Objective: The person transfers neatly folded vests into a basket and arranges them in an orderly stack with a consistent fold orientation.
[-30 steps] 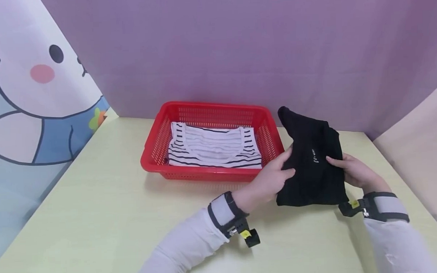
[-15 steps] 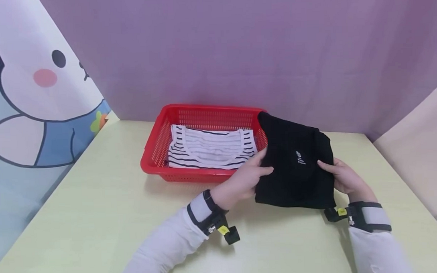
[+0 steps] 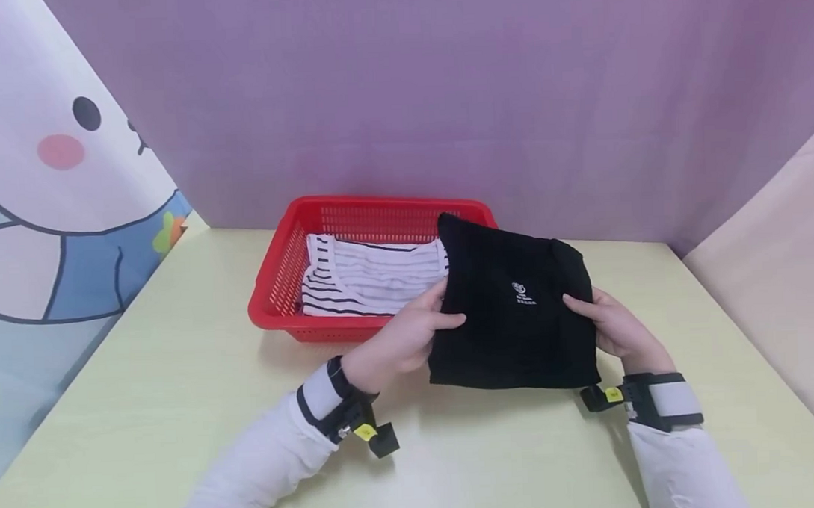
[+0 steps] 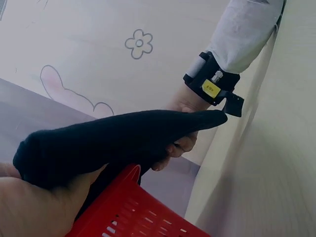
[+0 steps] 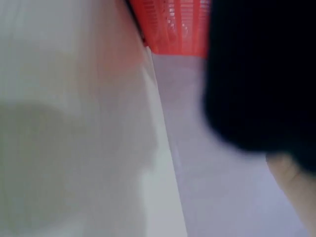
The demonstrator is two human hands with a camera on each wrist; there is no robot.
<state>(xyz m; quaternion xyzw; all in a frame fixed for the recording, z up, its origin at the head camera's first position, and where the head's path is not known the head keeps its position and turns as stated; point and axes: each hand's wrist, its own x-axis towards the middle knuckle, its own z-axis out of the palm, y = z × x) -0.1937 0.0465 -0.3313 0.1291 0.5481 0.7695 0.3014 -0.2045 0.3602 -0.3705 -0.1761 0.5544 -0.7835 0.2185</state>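
Note:
A folded black garment [image 3: 510, 318] with a small white print is held up between both hands, over the right part of a red basket [image 3: 329, 333]. On its left edge my left hand [image 3: 410, 332] grips it, thumb on top and the fingers hidden beneath. My right hand [image 3: 614, 321] pinches the right edge, its thumb also lying on the front. In the left wrist view the garment [image 4: 113, 140] appears edge-on, with fingers of the right hand [image 4: 182, 145] curled under it. A folded white shirt with black stripes [image 3: 381, 273] lies in the basket, its right part covered from sight.
The basket stands on a pale yellow table [image 3: 182, 381], near a purple backdrop [image 3: 442, 96]. A cloth with a cartoon rabbit [image 3: 61, 191] hangs at the left, and a pale wall [image 3: 777, 256] borders the right side.
Both hands have carried the black garment leftward, from beside the basket to over its right part. The garment now faces the head view more squarely. The striped shirt stays in the basket.

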